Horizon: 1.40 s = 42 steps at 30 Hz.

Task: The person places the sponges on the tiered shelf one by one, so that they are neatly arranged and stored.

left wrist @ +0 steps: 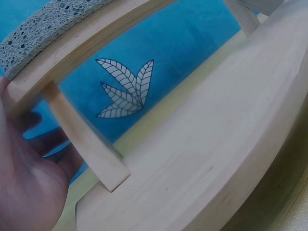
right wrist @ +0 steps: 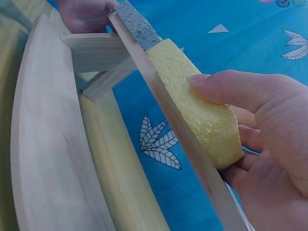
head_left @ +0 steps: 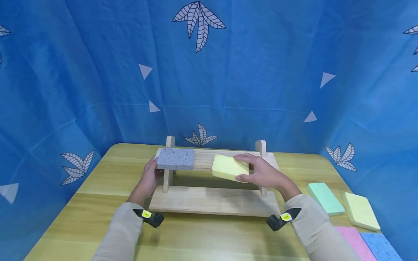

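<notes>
A two-tier wooden rack (head_left: 215, 201) stands on the table. My left hand (head_left: 149, 177) holds the left end of its upper board (left wrist: 62, 62), thumb near the top and fingers around behind. Lying flat on that board's left part is a speckled grey-blue sponge (head_left: 175, 159). A yellow sponge (head_left: 228, 167) is pinched at its right end by my right hand (head_left: 262, 174), thumb on the near side and fingers behind. It is slightly tilted at the upper board's front edge, right of the grey-blue sponge. Whether its underside fully touches the board I cannot tell.
At the table's right side lie a mint-green sponge (head_left: 326, 198), another yellow sponge (head_left: 360, 211), a pink sponge (head_left: 356, 243) and a blue speckled sponge (head_left: 380, 246). A blue patterned cloth (head_left: 228, 79) hangs behind the table (head_left: 202, 235). Upright posts (head_left: 261, 146) rise above the upper board.
</notes>
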Motion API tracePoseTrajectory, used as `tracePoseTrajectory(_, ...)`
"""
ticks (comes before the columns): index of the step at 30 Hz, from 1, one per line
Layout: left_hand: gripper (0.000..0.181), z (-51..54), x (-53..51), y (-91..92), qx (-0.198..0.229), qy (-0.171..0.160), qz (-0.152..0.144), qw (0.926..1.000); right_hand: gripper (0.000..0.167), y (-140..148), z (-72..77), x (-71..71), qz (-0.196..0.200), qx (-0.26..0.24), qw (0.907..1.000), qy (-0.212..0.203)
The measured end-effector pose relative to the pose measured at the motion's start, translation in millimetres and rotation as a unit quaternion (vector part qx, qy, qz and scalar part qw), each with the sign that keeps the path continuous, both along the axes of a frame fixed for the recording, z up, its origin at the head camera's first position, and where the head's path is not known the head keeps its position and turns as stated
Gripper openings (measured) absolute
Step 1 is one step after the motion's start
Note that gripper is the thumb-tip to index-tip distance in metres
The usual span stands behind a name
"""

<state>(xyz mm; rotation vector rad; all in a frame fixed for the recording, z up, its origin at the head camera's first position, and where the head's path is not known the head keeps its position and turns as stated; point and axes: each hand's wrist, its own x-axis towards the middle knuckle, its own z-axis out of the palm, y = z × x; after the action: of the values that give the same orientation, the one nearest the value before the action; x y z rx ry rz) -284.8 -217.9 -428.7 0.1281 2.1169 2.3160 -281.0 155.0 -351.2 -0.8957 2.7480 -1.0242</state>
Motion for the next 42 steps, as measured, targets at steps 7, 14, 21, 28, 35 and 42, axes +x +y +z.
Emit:
tracePoseTrajectory(7,0.046,-0.6,-0.2,1.0,0.013,-0.004,-0.004,0.9999,0.07,-8.3,4.3,-14.3,0.028,0.014,0.9992,-0.024)
tracePoseTrajectory(14,0.046,0.5,-0.3,0.8,0.008,0.001,-0.003,1.0,0.072,-17.8,9.4,-27.3,0.046,0.035,0.9978,-0.034)
tracePoseTrajectory(21,0.045,1.0,0.8,1.2,-0.011,0.0,-0.003,0.9999,0.069,-27.9,11.6,-35.3,0.055,0.034,0.9968,-0.047)
tracePoseTrajectory(28,0.046,0.0,1.7,0.3,-0.015,0.003,-0.004,0.9999,0.068,-39.6,11.5,-40.0,0.048,0.029,0.9958,-0.072)
tracePoseTrajectory(35,0.045,-1.5,1.4,0.8,-0.005,0.005,0.0,1.0,0.067,-50.1,9.9,-41.5,0.041,0.012,0.994,-0.101)
tracePoseTrajectory(42,0.045,-0.3,1.7,0.1,-0.001,0.005,0.001,1.0,0.067,-55.0,7.4,-43.2,0.055,0.014,0.9952,-0.08)
